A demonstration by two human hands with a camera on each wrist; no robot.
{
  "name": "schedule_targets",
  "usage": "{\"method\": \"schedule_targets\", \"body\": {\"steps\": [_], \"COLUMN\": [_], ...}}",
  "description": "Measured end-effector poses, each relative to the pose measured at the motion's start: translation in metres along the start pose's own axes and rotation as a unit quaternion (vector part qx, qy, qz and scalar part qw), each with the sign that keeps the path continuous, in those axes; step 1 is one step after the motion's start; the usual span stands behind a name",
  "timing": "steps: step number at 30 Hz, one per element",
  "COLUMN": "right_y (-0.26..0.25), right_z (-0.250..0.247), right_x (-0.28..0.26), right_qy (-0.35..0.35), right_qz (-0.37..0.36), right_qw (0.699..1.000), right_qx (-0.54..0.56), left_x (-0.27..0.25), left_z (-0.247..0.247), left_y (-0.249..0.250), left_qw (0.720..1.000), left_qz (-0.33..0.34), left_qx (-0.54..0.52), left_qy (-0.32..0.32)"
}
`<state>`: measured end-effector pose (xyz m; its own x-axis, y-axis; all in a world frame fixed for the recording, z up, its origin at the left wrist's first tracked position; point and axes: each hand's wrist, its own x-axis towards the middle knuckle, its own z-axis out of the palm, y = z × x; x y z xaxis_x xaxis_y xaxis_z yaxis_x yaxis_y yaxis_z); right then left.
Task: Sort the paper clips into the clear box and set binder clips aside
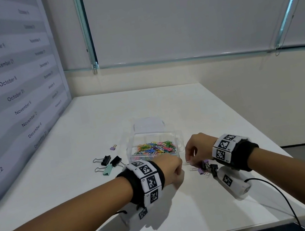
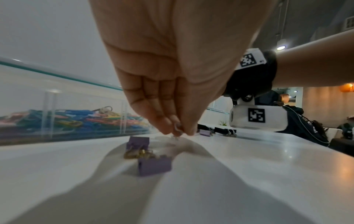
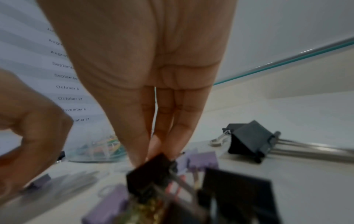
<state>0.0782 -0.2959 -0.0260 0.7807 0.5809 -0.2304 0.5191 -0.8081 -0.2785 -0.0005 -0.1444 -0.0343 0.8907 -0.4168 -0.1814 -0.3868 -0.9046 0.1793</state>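
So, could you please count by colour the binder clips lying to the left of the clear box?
black binder clips: 2
green binder clip: 1
purple binder clip: 1
Total: 4

A large printed board [image 1: 5, 84] stood against the left wall, carrying dates in dark type on grey and white bands. Its clearer column read, from far to near: "August 21", "September 6", "September 21", "October 6", "October 21", "November 6", "November 21", "December 6". A second, smaller column to its right was too blurred to read surely. Nearer, larger print read "12" and "ctober 12". The wristbands [image 1: 148, 179] on both wrists bore square black-and-white coded markers with tiny, illegible labels.
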Motion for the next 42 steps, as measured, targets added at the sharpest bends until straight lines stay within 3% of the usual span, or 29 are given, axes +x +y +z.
{"method": "schedule_targets", "body": {"steps": [4,9,18,24,36,42], "right_y": [0.003,0.007,0.009,0.018,0.007,0.006], "right_z": [-0.008,-0.003,0.0,-0.004,0.003,0.009], "right_x": [-0.001,-0.004,-0.006,-0.01,-0.009,-0.009], "right_qy": [0.037,-0.032,-0.036,-0.023,-0.044,-0.018], "right_qz": [0.006,0.046,0.045,0.063,0.017,0.017], "right_qw": [0.999,0.998,0.998,0.998,0.998,0.997], "right_qx": [-0.004,-0.007,0.027,0.022,-0.049,-0.078], "left_x": [0.014,0.026,0.032,0.031,0.02,0.024], "left_z": [-0.005,-0.007,0.005,0.005,0.01,0.006], "left_y": [0.001,0.003,0.005,0.003,0.007,0.01], "left_qw": [1.0,0.998,0.996,0.999,0.999,0.999], "left_qz": [-0.021,-0.043,-0.035,-0.022,-0.042,-0.021], "left_qx": [0.009,0.049,0.085,0.042,0.01,0.036], "left_qy": [0.003,-0.026,-0.015,-0.021,0.018,-0.008]}}
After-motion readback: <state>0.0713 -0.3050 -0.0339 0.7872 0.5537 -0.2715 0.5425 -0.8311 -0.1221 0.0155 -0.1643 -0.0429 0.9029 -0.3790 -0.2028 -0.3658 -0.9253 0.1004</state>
